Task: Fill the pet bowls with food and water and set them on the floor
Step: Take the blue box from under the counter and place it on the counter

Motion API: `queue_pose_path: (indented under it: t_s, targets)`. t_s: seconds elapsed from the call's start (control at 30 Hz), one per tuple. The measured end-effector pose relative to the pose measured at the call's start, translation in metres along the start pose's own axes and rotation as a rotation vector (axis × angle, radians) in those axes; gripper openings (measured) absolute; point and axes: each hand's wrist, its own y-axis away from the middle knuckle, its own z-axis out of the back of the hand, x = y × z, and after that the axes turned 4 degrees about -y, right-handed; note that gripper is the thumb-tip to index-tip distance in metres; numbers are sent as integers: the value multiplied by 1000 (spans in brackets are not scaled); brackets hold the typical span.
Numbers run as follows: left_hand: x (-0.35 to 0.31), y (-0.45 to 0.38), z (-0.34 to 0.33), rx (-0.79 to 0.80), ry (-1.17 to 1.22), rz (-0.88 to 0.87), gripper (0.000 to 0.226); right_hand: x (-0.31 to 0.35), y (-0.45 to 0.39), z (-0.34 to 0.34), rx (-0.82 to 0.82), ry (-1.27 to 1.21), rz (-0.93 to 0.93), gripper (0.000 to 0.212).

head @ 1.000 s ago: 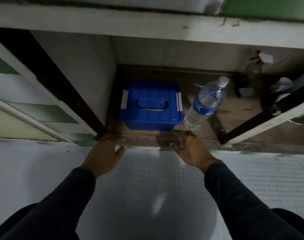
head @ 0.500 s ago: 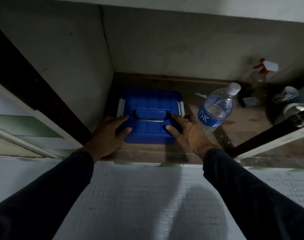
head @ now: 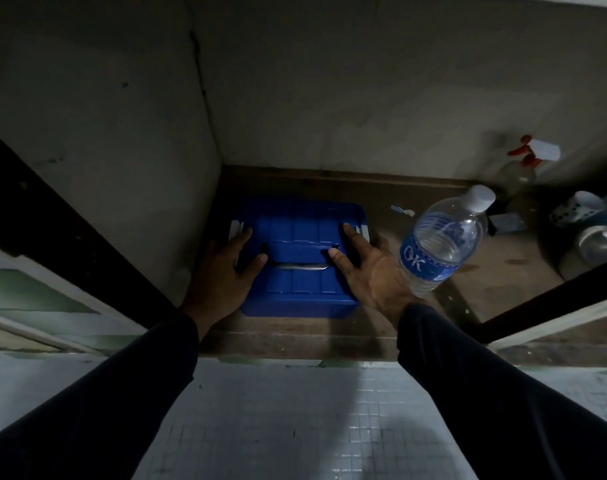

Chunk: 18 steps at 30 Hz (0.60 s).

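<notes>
Early going: your left hand [head: 226,271] and right hand [head: 368,268] lie flat, fingers spread, on the blue lidded box [head: 300,258] in the cupboard, water bottle [head: 440,237] just beside. Nothing's filled; no bowls clearly visible.

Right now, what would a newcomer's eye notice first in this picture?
The bright blue plastic box with a lid handle on the dark cupboard floor stands out, with the left hand and right hand resting on its lid. Right of it stands a clear plastic water bottle with a white cap.
</notes>
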Motion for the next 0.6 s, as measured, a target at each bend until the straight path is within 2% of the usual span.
queue_pose_path:
  t_s: [0.17, 0.6]
  targets:
    - [1, -14, -2, -40, 0, -34, 76, 1, -7, -3, 6, 13, -4, 77]
    - [4, -33, -11, -13, 46, 60, 82, 1, -18, -2, 12, 26, -50, 80]
